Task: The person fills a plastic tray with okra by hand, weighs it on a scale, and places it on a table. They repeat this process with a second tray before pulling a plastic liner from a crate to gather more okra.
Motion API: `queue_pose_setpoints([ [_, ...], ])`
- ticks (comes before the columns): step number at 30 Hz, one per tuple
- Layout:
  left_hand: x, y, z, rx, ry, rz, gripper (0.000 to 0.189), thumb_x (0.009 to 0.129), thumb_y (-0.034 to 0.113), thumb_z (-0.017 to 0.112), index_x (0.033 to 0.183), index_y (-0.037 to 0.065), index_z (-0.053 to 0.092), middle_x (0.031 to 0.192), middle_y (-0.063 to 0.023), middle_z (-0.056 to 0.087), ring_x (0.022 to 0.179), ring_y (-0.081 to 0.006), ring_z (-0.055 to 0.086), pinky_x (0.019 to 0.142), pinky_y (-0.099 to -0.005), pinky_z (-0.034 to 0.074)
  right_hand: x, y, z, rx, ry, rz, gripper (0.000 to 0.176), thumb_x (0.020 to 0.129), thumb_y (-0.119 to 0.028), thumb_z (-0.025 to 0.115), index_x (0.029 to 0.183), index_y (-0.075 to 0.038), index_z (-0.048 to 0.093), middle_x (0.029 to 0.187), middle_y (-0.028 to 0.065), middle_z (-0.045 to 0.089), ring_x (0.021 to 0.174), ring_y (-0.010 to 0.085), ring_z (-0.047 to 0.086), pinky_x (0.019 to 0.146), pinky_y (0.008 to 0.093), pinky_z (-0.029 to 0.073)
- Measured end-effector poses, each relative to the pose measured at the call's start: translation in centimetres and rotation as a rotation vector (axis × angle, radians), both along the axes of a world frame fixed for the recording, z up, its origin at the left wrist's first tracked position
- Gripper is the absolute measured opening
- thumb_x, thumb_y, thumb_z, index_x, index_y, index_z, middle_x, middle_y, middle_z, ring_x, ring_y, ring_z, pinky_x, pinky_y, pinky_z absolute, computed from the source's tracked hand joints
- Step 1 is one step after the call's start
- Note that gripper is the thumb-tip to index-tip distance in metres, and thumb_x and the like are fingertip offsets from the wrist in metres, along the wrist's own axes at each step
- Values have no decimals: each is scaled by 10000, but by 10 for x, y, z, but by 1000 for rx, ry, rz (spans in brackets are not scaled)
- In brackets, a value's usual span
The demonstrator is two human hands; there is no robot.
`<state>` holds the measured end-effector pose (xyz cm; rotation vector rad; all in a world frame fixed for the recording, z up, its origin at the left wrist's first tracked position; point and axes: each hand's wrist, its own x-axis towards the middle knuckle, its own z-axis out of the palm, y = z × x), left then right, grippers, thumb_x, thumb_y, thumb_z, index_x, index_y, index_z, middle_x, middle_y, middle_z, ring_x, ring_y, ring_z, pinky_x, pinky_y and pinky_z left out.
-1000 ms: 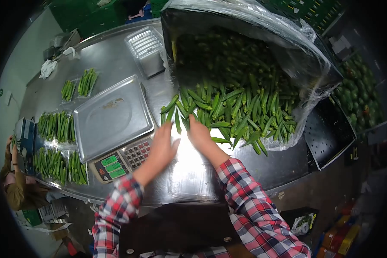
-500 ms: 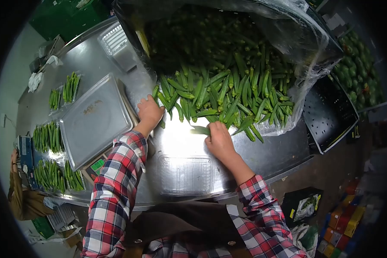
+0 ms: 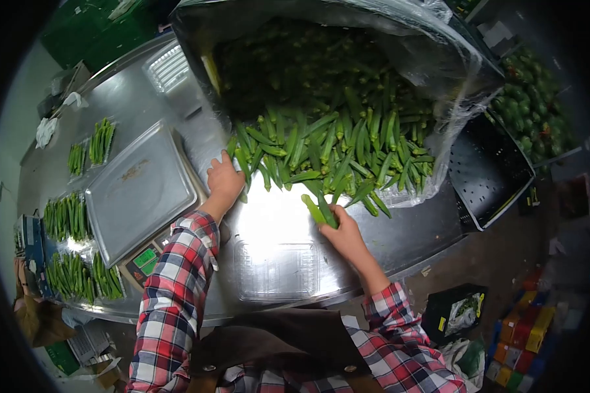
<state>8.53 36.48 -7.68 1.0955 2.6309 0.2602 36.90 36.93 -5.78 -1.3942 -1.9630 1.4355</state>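
A heap of okra (image 3: 347,144) spills from a crate lined with clear plastic (image 3: 455,141) onto the metal table. My right hand (image 3: 342,230) is closed on a couple of okra pods (image 3: 320,211), just below the front edge of the heap. At the heap's left edge is my left hand (image 3: 225,181), its fingers bent beside the outermost pods; whether it grips one is hard to see. A clear plastic tray (image 3: 276,270) lies on the table between my forearms, near the front edge.
Left of my left arm stands a scale with a metal pan (image 3: 141,190). Packed okra bundles (image 3: 69,216) lie beyond it. Another clear tray (image 3: 168,67) is at the back left. A black crate (image 3: 491,171) stands right. Someone's sleeve (image 3: 39,321) shows far left.
My right hand has drawn back from the heap towards me and now holds pods clear of it. My left hand stays by the heap's left edge. The view has shifted slightly.
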Motion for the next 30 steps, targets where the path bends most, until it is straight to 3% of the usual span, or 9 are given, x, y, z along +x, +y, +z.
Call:
queue_pose_setpoints([
  [4, -14, 8, -16, 156, -166, 141, 682, 724, 287, 570, 1303, 23, 325, 1115, -266, 475, 986, -397, 525, 872, -418, 423, 37, -28, 0, -174, 93, -30, 403, 752, -96, 633, 1116, 10, 496, 919, 49, 582, 836, 107, 527, 751, 235, 412],
  [7, -8, -4, -12, 551, -430, 64, 570, 763, 211, 508, 1269, -3, 359, 1060, -246, 526, 964, -344, 551, 856, -368, 424, 57, -37, -3, -241, 208, -119, 375, 752, -73, 615, 1100, 8, 502, 896, 47, 580, 798, 99, 533, 719, 226, 416],
  [9, 19, -31, 16, 717, -563, -46, 518, 772, 144, 481, 1250, -22, 371, 1063, -215, 522, 965, -302, 545, 843, -339, 419, 71, -33, -2, -269, 267, -222, 358, 758, -62, 596, 1095, 9, 499, 872, 41, 577, 764, 95, 533, 701, 226, 417],
  [12, 49, -84, 34, 604, -551, -428, 555, 739, 106, 520, 1258, -14, 367, 1050, -198, 493, 967, -309, 517, 831, -352, 427, 86, -28, -7, -253, 369, -324, 332, 771, -46, 562, 1089, 11, 491, 829, 30, 568, 711, 89, 527, 672, 222, 413],
  [16, 73, -133, 36, 243, -477, -954, 652, 644, 54, 601, 1259, 21, 388, 925, -173, 448, 881, -330, 472, 811, -378, 417, 80, -23, -1, -249, 378, -170, 382, 759, -18, 577, 1127, 5, 478, 905, 40, 566, 787, 90, 532, 726, 229, 421],
  [20, 68, -155, 10, 186, -354, -1147, 653, 666, 94, 641, 1266, 45, 390, 1117, -178, 452, 1029, -324, 461, 889, -378, 399, 48, -27, 7, -167, 129, 78, 435, 757, -63, 625, 1158, 4, 470, 991, 60, 567, 916, 117, 523, 803, 241, 411],
  [21, 66, -161, 14, 217, -350, -1096, 667, 664, 113, 670, 1266, 45, 391, 1202, -187, 429, 1104, -339, 434, 939, -389, 374, 39, -28, 3, -165, 101, 136, 442, 754, -92, 639, 1156, -4, 478, 993, 79, 576, 910, 138, 533, 805, 254, 417],
  [25, 62, -193, 31, 377, -267, -835, 592, 672, 105, 679, 1203, 15, 433, 1209, -211, 430, 1133, -370, 416, 960, -431, 350, 3, -38, 6, -127, 83, 327, 433, 732, -106, 642, 1134, -25, 502, 983, 114, 586, 892, 178, 554, 793, 287, 436],
  [30, 63, -232, -8, 388, -218, -985, 446, 676, 121, 663, 1087, 15, 527, 1183, -177, 467, 1071, -330, 483, 914, -401, 417, -28, -42, 1, 15, -14, 629, 399, 728, -139, 629, 1101, -43, 526, 975, 135, 575, 884, 264, 565, 785, 324, 450],
])
